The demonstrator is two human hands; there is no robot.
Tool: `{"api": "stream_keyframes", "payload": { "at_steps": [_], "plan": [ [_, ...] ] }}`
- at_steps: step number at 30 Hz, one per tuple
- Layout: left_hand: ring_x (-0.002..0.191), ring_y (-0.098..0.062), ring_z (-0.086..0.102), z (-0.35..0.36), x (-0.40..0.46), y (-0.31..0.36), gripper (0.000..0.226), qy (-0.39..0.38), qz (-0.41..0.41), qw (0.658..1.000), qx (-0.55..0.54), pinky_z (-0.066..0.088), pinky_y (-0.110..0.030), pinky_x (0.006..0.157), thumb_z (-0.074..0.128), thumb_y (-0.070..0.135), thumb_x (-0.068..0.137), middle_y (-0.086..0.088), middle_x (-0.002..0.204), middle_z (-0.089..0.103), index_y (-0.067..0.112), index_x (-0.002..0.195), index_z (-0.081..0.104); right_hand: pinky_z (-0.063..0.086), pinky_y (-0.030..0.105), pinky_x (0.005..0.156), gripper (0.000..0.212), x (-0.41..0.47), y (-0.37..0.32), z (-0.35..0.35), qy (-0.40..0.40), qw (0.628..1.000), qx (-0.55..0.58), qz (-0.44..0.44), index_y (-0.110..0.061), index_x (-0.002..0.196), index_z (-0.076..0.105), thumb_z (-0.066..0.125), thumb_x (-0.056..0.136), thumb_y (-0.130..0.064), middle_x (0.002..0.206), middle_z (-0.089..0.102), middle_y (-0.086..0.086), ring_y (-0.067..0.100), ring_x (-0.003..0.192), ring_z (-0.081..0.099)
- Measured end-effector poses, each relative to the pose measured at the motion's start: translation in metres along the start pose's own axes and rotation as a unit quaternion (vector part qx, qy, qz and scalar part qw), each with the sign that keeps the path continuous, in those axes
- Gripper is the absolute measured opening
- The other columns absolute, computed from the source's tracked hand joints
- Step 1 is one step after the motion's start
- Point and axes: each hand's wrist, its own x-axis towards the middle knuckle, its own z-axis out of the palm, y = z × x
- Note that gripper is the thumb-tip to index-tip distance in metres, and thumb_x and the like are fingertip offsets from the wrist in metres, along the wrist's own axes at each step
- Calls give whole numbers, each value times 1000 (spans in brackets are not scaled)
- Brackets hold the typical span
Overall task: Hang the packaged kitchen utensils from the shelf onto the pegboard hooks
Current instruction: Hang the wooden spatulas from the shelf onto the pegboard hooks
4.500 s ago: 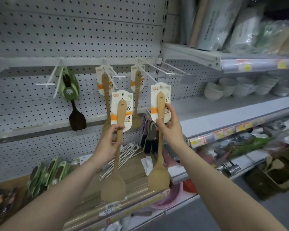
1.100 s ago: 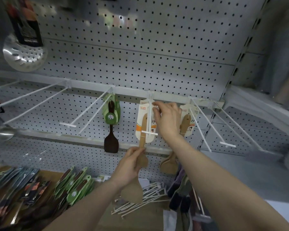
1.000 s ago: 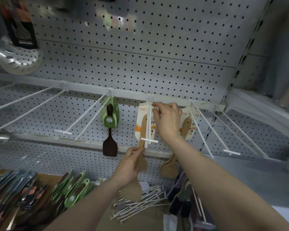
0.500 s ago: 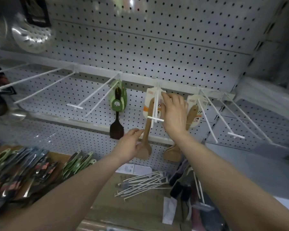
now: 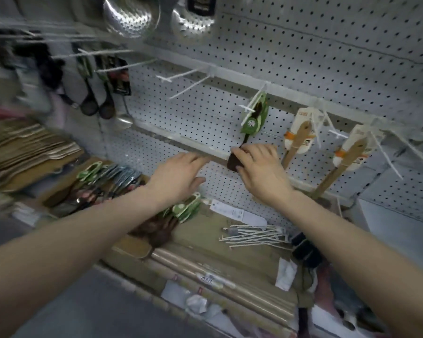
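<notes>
While blurred at frame left, shows both hands raised before the pegboard [image 5: 303,57] at frame centre. Left hand [image 5: 178,176], centre frame, with a wide grip, fingers spread and holding nothing, above green-carded utensils [image 5: 186,208] lying on the shelf [image 5: 205,242]. Right hand [image 5: 261,172], just right of centre, fingers loosely curled, touching the blade of a dark spatula [image 5: 250,120] hanging by its green card from a hook [image 5: 250,108]; firm hold or not, cannot tell. At right, two wooden spatulas [image 5: 300,137] [image 5: 349,152] hanging on hooks in white cards. Loose hooks [image 5: 252,236] piled on the shelf, lower centre. Strainers [image 5: 132,13] at upper left.
</notes>
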Motion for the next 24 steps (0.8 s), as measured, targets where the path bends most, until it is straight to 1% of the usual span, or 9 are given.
{"api": "stream_keyframes", "payload": {
  "at_steps": [3, 6, 9, 14, 17, 19, 24],
  "plan": [
    [118, -29, 55, -36, -53, -64, 51, -1, -22, 999, 43, 52, -46, 92, 57, 40, 94, -7, 132, 57, 19, 140, 49, 36, 47, 97, 47, 32, -74, -4, -1, 998, 23, -54, -12, 142, 52, 59, 96, -24, 128, 58, 13, 35, 115, 54],
    [110, -30, 58, -71, -108, -131, 47, 6, -50, 995, 90, 50, -44, 89, 57, 41, 94, -7, 124, 60, 19, 136, 52, 35, 46, 100, 49, 70, -157, -5, -3, 993, 47, -105, -15, 144, 50, 58, 97, -29, 133, 56, 12, 33, 121, 52],
    [108, -32, 56, -102, -167, -194, 47, 3, -87, 988, 124, 48, -46, 90, 55, 43, 95, -8, 124, 59, 18, 135, 52, 36, 46, 100, 49, 108, -241, -1, 9, 984, 67, -162, -15, 144, 49, 57, 98, -30, 133, 57, 12, 33, 121, 53],
    [108, -33, 57, -145, -269, -278, 48, -17, -166, 973, 160, 48, -47, 88, 56, 43, 94, -10, 120, 59, 16, 134, 53, 37, 45, 96, 50, 168, -375, 6, 35, 964, 107, -240, -13, 146, 47, 53, 100, -31, 131, 57, 13, 33, 117, 54],
    [109, -32, 56, -159, -324, -320, 49, -23, -212, 964, 161, 48, -45, 90, 58, 41, 94, -9, 124, 59, 15, 135, 54, 39, 46, 99, 52, 198, -446, 12, 33, 951, 125, -281, -13, 148, 44, 49, 101, -35, 135, 56, 13, 33, 120, 53],
    [110, -31, 56, -166, -351, -343, 48, -28, -248, 955, 159, 47, -44, 91, 56, 42, 95, -8, 126, 58, 16, 136, 53, 40, 46, 98, 53, 215, -485, 18, 31, 944, 138, -297, -13, 148, 45, 51, 100, -35, 135, 56, 14, 34, 120, 54],
    [107, -35, 58, -174, -412, -412, 49, -14, -348, 925, 149, 50, -48, 86, 54, 43, 93, -10, 121, 61, 16, 134, 55, 40, 46, 99, 57, 262, -586, 41, 5, 920, 140, -366, -15, 150, 40, 48, 99, -39, 139, 53, 11, 32, 122, 53]
  ]
}}
